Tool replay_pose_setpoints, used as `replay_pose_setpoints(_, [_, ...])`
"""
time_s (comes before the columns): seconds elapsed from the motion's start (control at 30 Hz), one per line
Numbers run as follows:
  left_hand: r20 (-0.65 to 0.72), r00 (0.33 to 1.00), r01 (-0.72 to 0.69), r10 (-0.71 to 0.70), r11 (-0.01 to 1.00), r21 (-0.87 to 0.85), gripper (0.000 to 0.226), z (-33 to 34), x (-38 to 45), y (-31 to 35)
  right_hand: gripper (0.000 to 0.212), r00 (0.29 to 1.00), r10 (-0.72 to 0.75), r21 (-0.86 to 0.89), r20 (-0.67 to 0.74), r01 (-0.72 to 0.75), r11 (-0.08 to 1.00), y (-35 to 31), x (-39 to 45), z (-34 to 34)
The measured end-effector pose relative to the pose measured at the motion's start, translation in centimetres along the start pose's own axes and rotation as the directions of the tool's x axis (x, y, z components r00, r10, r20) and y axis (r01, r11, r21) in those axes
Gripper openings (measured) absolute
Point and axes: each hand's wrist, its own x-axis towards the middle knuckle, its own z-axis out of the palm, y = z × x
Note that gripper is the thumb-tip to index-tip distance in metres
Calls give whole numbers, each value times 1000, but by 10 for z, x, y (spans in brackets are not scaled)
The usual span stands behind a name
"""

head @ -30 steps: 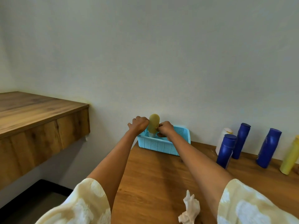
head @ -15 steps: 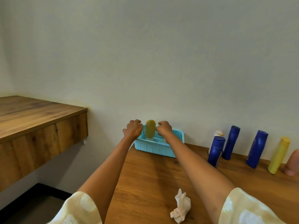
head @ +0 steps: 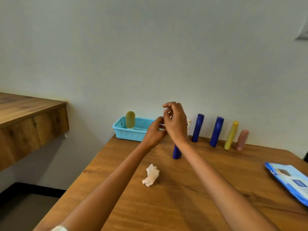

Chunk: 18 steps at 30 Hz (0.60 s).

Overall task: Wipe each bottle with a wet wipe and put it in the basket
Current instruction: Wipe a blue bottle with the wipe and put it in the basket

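One wooden bench (head: 191, 194) runs beneath both forearms. One light blue perforated plastic basket (head: 131, 133) sits at its far corner, just left of the left hand (head: 154, 132), with one olive-green rounded bottle (head: 130, 119) upright inside it. Right of the right hand (head: 176, 121) stand two tall dark blue bottles (head: 197, 127) (head: 216, 131), one yellow bottle (head: 231, 135) and one pink bottle (head: 242, 140). A third dark blue bottle (head: 177, 151) is mostly hidden under the right wrist, and a white bottle (head: 188, 125) barely peeks out behind that hand. One blue wipe packet (head: 290, 180) is cut off at the right edge. One crumpled white wet wipe (head: 150, 175) lies between the forearms. Both hands hover close together, fingers loosely curled, grasping nothing.
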Motion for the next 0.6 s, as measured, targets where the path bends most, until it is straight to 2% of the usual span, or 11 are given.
replay_pose_setpoints(0.2, [62, 992, 104, -105, 994, 29, 40, 49, 14, 14, 15, 982, 180, -29, 47, -179, 983, 35, 2, -48])
replay_pose_setpoints(0.43, [-169, 973, 176, -158, 980, 92, 35, 64, 25, 3, 17, 951, 294, -23, 93, -293, 956, 57, -4, -60])
replay_pose_setpoints(0.6, [-173, 973, 167, -155, 984, 56, 36, 39, 19, -6, 15, 953, 265, 19, 145, -270, 963, 60, -20, -59])
